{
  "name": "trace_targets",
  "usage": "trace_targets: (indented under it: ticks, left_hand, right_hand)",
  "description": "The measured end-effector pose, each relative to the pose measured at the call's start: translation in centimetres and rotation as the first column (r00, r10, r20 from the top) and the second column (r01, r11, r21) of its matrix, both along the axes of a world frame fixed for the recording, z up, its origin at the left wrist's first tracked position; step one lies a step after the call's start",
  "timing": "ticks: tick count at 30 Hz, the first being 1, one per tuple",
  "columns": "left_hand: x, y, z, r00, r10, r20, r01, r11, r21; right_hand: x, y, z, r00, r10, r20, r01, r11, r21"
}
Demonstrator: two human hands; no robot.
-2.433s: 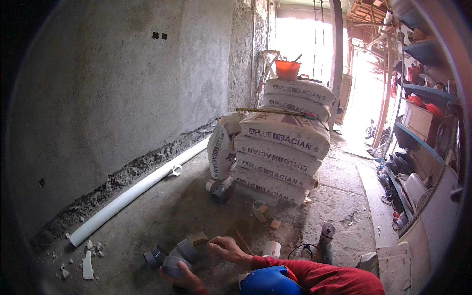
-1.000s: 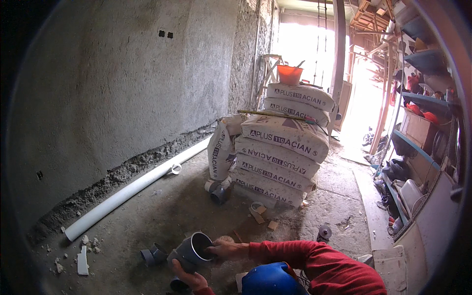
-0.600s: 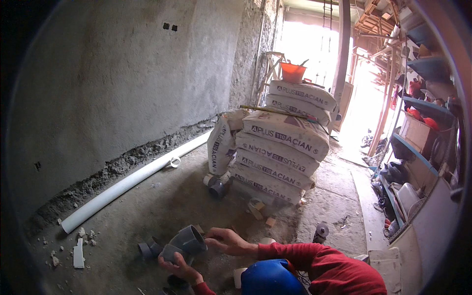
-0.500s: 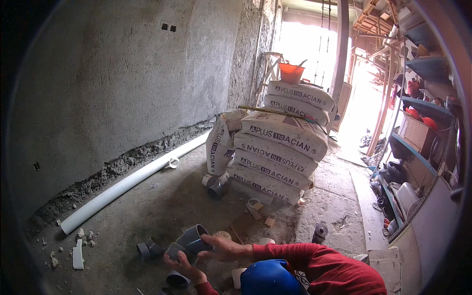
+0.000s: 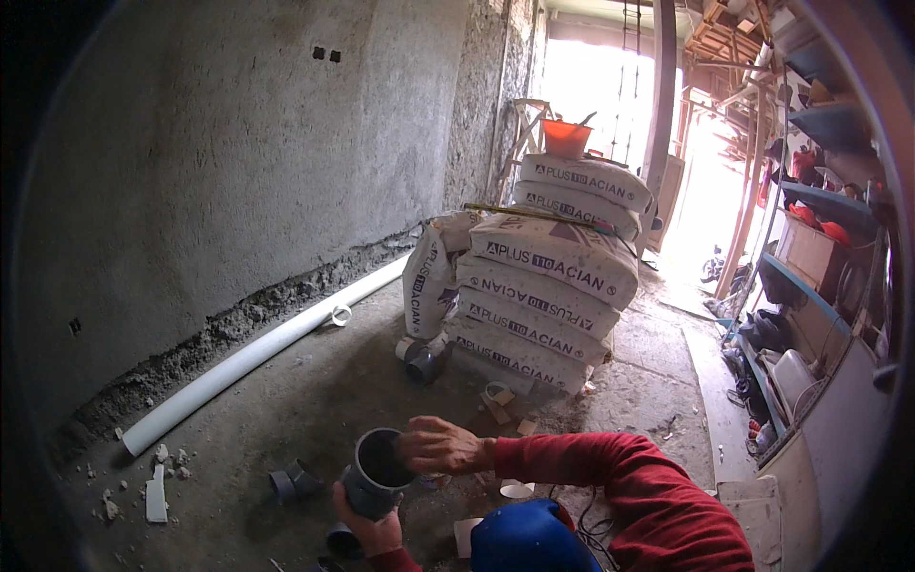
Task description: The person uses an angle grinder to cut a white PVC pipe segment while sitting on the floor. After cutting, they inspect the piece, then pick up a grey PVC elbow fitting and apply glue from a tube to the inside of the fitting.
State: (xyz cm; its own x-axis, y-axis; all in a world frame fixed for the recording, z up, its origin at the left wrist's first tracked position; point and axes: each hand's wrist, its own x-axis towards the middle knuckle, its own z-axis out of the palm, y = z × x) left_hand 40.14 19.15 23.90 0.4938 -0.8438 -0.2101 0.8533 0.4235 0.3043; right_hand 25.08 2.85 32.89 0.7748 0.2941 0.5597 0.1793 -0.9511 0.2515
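A grey plastic pipe fitting (image 5: pixel 370 491) is held tilted, its round opening facing up and towards the right. My left hand (image 5: pixel 367 527) wraps round its lower side from beneath. At the opening's right rim, my right hand (image 5: pixel 440 446) bends its fingers together down into the mouth; the tips are hidden, so whether they pinch anything cannot be seen. On the floor to the left lies another grey fitting (image 5: pixel 295 480). Just below the held one is a dark pipe end (image 5: pixel 343 541), partly covered by my left hand. A white ring (image 5: pixel 518 489) rests below my right forearm.
Stacked white sacks (image 5: pixel 548 291) stand ahead, topped by an orange bucket (image 5: pixel 567 138). A long white pipe (image 5: pixel 257 360) lies along the left wall. More fittings (image 5: pixel 422 360) sit beside the sacks. Cluttered shelves (image 5: pixel 805 286) line the right. A blue cap (image 5: pixel 534 539) fills the lower edge.
The held fitting has turned so that its opening faces upward. My right hand has left its side and come up to the rim, while my left hand has moved underneath.
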Motion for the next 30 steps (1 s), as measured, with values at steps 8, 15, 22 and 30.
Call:
trace_targets:
  ticks: [8, 15, 22, 30]
  left_hand:
    - [-0.9, -0.6, -1.6, 0.971, 0.238, -0.004, -0.237, 0.971, 0.039]
    - [-0.3, -0.9, -2.9, 0.734, 0.316, 0.601, -0.454, 0.887, 0.088]
    - [-0.6, -1.2, -3.0, 0.403, 0.412, 0.817, -0.681, 0.732, -0.033]
    - [-1.3, -0.5, -0.6, 0.503, 0.402, 0.765, -0.657, 0.753, 0.036]
  right_hand:
    - [2.8, 2.7, 0.2, 0.969, -0.227, -0.097, 0.123, 0.105, 0.987]
    - [2.2, 3.2, -6.2, 0.827, -0.062, -0.559, 0.541, -0.184, 0.821]
    - [0.1, 5.0, -7.3, 0.932, 0.343, -0.119, 0.362, -0.857, 0.367]
    - [-0.5, 4.9, -3.7, 0.973, 0.132, -0.188, 0.22, -0.774, 0.594]
